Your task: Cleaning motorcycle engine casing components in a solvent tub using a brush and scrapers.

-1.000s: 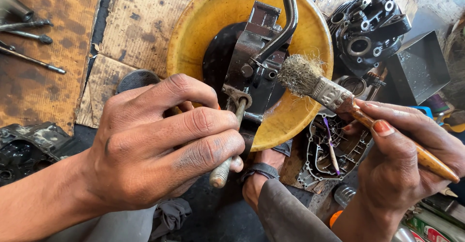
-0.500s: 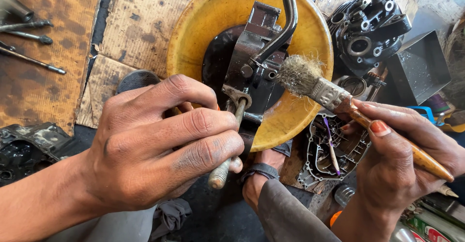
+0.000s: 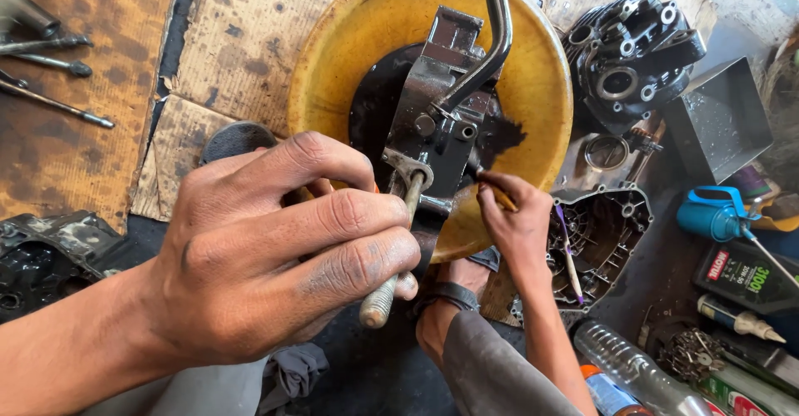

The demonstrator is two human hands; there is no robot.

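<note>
The engine part (image 3: 437, 125) is a dark metal casting, greasy black with worn grey edges, blocky at the top and narrowing toward the bottom. It stands over the middle of the yellow basin (image 3: 349, 42), above a pool of black oily liquid (image 3: 379, 100) in the basin's bottom. A curved steel lever (image 3: 498, 25) rises from the part's right side and runs up past the basin's far rim. A short grey shaft (image 3: 391, 258) with a knurled end projects from the part's lower end, over the basin's near rim.

The left hand (image 3: 283, 250) is closed around this shaft at the basin's near edge, fingers wrapped over it, skin smeared with grime. The right hand (image 3: 516, 220) sits at the basin's near right rim, fingers pinched shut on a thin wooden handle (image 3: 498, 195), of which only a short stretch shows; its tip meets the part's lower right side.

Right of the basin lies an open engine cover (image 3: 603, 237), and beyond it a black cylinder head (image 3: 632, 50) and a grey metal tray (image 3: 716, 121). Further right of the basin are a blue oil can (image 3: 707, 216) and several bottles (image 3: 632, 374). Left of the basin, steel tools (image 3: 58, 58) lie on stained cardboard (image 3: 233, 42).
</note>
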